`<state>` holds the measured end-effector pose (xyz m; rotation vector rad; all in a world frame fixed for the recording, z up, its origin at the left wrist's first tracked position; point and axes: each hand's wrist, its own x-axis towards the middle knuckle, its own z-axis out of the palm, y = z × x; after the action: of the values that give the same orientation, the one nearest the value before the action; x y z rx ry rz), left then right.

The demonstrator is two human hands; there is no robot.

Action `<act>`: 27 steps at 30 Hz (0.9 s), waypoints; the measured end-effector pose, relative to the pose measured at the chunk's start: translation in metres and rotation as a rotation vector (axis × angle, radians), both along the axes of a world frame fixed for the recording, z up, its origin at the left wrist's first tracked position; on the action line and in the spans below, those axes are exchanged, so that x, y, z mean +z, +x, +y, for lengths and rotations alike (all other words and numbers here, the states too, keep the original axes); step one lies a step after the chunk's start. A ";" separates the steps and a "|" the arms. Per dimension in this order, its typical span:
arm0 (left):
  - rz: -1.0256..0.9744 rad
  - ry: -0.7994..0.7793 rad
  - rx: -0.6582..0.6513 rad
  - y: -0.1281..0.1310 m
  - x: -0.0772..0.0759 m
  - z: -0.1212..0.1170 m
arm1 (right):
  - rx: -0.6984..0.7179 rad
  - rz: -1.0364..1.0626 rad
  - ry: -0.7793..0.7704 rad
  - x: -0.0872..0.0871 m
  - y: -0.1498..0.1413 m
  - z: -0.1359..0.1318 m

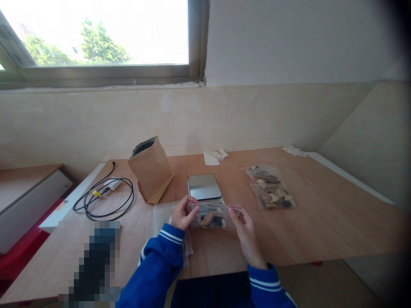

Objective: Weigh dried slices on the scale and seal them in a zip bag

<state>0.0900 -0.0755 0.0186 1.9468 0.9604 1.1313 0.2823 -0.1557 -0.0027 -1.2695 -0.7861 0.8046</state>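
A clear zip bag [210,219] with brown and dark dried pieces inside is stretched between my hands over the near part of the table. My left hand [183,214] pinches its upper left corner. The upper right corner sits between the thumb and fingers of my right hand [242,224]. Just beyond the bag lies a flat kitchen scale [204,187] with a shiny metal top. Under and beside my left hand are flat clear plastic bags [160,214], partly covered by my sleeve.
An open brown paper bag [152,171] stands behind my left hand. Filled zip bags [272,192] lie at the right. A coiled black cable [111,209] with a white adapter rests at the left, near a blurred dark object [94,261]. Crumpled tissue [219,155] lies by the wall.
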 end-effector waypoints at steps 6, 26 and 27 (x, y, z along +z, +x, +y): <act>-0.114 -0.199 -0.042 0.007 0.002 -0.001 | 0.045 0.027 0.024 0.003 -0.002 0.001; -0.163 -0.165 -0.064 0.007 -0.001 0.004 | -0.003 -0.049 0.011 0.003 -0.004 0.000; -0.170 -0.163 -0.063 0.007 -0.001 0.004 | -0.006 -0.053 0.011 0.002 -0.003 -0.001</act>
<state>0.0971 -0.0719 0.0179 1.7107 0.8664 1.1265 0.2790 -0.1562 -0.0004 -1.2876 -0.8282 0.7637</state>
